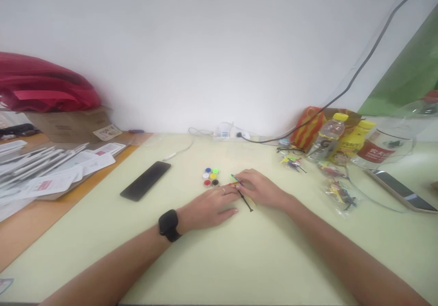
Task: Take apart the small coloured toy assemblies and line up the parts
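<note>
Several thin coloured plastic sticks (245, 201) lie at the middle of the table, partly hidden under my fingers. A black one points toward me; red, blue, green and yellow bits show among them. My right hand (262, 187) is bent over the sticks, its fingers closed around some of them. From the other side, my left hand (210, 205), with a ring and a black watch (168, 225), lies low with fingers stretched and thumb apart, fingertips touching the sticks. Just beyond it sits a cluster of small round coloured pieces (214, 176) in blue, green, white, yellow, red and black.
A black phone (145, 181) lies left of my hands. At the right are bagged plastic pieces (340, 192), glasses (290, 150), bottles (326, 135) and another phone (404, 189). Paper packets (51, 169) and a cardboard box (68, 126) fill the left. A power strip (227, 132) stands by the wall.
</note>
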Demonstrator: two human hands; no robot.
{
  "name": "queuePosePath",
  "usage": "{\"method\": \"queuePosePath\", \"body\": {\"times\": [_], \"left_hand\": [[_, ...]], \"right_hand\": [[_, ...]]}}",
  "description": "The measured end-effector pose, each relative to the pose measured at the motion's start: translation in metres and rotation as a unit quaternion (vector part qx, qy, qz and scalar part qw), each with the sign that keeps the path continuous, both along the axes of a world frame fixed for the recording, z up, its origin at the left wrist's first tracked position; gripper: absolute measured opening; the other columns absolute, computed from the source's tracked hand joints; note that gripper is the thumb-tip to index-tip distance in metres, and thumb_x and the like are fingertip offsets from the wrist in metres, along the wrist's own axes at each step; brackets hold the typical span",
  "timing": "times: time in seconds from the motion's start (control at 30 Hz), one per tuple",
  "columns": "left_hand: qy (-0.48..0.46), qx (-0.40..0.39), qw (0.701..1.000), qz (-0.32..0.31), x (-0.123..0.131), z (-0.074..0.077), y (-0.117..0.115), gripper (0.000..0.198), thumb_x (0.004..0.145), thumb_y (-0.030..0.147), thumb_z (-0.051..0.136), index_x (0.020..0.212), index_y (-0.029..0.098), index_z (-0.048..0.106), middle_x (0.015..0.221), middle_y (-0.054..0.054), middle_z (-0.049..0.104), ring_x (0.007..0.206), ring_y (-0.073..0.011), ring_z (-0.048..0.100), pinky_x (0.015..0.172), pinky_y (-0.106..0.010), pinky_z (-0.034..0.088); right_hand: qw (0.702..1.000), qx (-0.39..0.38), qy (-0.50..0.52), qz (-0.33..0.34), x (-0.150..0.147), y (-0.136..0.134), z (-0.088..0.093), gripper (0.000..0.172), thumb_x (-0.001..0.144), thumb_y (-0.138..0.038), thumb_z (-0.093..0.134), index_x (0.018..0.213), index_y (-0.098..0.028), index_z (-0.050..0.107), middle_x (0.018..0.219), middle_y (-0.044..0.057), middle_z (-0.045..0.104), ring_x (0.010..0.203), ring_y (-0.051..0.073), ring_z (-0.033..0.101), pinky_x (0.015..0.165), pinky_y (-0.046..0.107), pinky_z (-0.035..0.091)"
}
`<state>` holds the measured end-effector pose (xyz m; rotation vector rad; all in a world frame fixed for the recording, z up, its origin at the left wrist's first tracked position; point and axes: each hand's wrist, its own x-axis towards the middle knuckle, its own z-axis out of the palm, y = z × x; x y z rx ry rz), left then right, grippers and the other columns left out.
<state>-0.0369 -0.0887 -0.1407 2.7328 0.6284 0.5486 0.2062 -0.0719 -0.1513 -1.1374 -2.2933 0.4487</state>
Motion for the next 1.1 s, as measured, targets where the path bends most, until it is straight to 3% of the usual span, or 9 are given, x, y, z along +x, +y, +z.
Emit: {"method": "queuePosePath", "body": {"times": [0.1,0.23,0.47,0.63,0.8,0.93,1.1], "left_hand": [[0.020,0.013,1.000,0.000,0.002,0.003,-0.001,0.019,0.104,0.030,0.052,0.110,0.022,0.068,0.114,-0.009,0.072,0.108,-0.0253,0.068,0.093,-0.040,0.054],[0.034,0.023,0.999,0.010,0.003,0.006,-0.002,0.025,0.105,0.029,0.048,0.096,0.020,0.069,0.093,-0.007,0.072,0.090,-0.0228,0.067,0.082,-0.037,0.051],[0.019,0.024,1.000,0.005,0.003,0.005,-0.002,0.022,0.103,0.024,0.051,0.092,0.019,0.069,0.091,-0.006,0.073,0.088,-0.0209,0.066,0.081,-0.036,0.050],[0.010,0.019,1.000,-0.002,0.003,0.005,-0.002,0.022,0.103,0.023,0.052,0.093,0.018,0.071,0.088,-0.007,0.073,0.089,-0.0211,0.067,0.082,-0.034,0.050],[0.006,0.022,1.000,0.001,0.003,0.004,-0.001,0.021,0.102,0.023,0.053,0.093,0.018,0.072,0.088,-0.008,0.072,0.090,-0.0211,0.068,0.083,-0.033,0.050],[0.001,0.027,1.000,-0.003,0.002,0.003,-0.001,0.022,0.103,0.023,0.052,0.092,0.017,0.071,0.086,-0.007,0.072,0.087,-0.0202,0.067,0.080,-0.033,0.049],[-0.034,0.050,0.998,-0.008,0.002,0.000,-0.001,0.021,0.103,0.023,0.053,0.093,0.017,0.070,0.084,-0.007,0.071,0.082,-0.0193,0.066,0.078,-0.033,0.048]], "right_hand": [[0.999,0.006,-0.026,0.031,-0.004,0.000,-0.003,0.017,0.102,-0.028,0.056,0.104,-0.027,0.073,0.111,0.005,0.074,0.110,0.024,0.065,0.095,0.038,0.050],[0.999,0.011,-0.034,0.010,-0.007,0.002,-0.009,0.015,0.099,-0.017,0.055,0.091,-0.023,0.067,0.098,0.005,0.071,0.096,0.022,0.064,0.084,0.035,0.049],[0.999,-0.005,-0.039,-0.017,-0.008,0.000,-0.010,0.022,0.089,-0.003,0.046,0.091,-0.022,0.056,0.093,0.004,0.065,0.088,0.020,0.058,0.078,0.032,0.045],[0.999,0.000,-0.043,-0.005,-0.008,-0.004,-0.013,0.033,0.087,0.002,0.043,0.111,-0.019,0.053,0.109,0.009,0.062,0.102,0.023,0.055,0.089,0.035,0.046],[0.996,0.027,-0.082,-0.016,-0.014,-0.003,-0.022,0.033,0.083,0.004,0.043,0.105,-0.019,0.052,0.108,0.010,0.056,0.098,0.024,0.049,0.089,0.037,0.044],[0.999,0.038,-0.021,-0.017,-0.011,0.002,-0.020,0.036,0.080,0.005,0.040,0.104,-0.020,0.048,0.110,0.009,0.052,0.096,0.023,0.050,0.087,0.036,0.045],[0.978,0.102,0.171,-0.056,0.002,0.017,-0.009,0.022,0.092,-0.006,0.038,0.103,-0.022,0.048,0.103,0.007,0.050,0.095,0.022,0.051,0.088,0.038,0.043]]}}
